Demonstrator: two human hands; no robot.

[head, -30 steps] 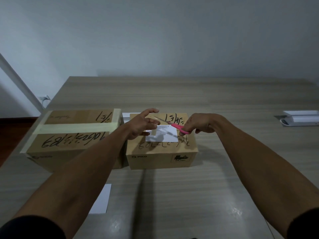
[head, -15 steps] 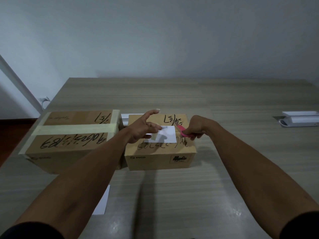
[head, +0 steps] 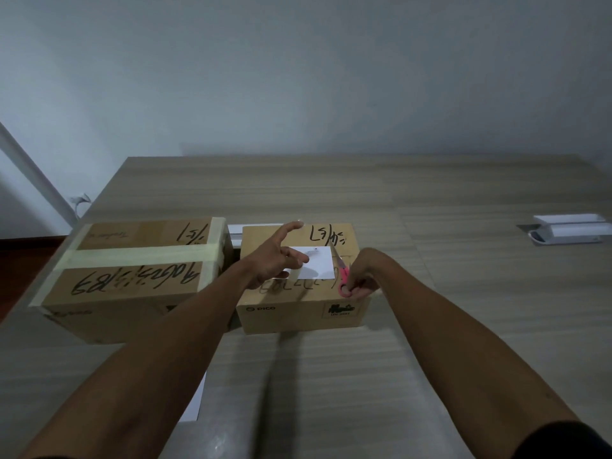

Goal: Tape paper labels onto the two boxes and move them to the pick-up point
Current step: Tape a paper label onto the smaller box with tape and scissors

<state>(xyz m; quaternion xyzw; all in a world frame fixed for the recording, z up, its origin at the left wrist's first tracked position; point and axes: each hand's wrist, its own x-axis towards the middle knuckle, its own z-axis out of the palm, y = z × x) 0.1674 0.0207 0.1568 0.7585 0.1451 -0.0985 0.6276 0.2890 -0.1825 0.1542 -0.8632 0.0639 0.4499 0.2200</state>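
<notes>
A wooden table (head: 430, 200) with a pale striped grain filled the lower half of the frame. At the right edge of the frame a white device (head: 569, 230) lay on it. A plain grey wall (head: 298, 77) rose behind, a white slanted pole (head: 36, 175) crossed the left edge, and a plug (head: 79, 199) sat beside it.

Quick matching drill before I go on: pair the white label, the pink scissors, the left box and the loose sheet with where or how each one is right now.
Things:
1. white label
2. pink scissors
3. left box
4. loose sheet

States:
A. gripped by the right hand
B. on the table, partly hidden under the left forearm
C. on top of the right box, under the left hand
D. banded with pale tape

Pairs: 1-C, 2-A, 3-D, 4-B
</notes>
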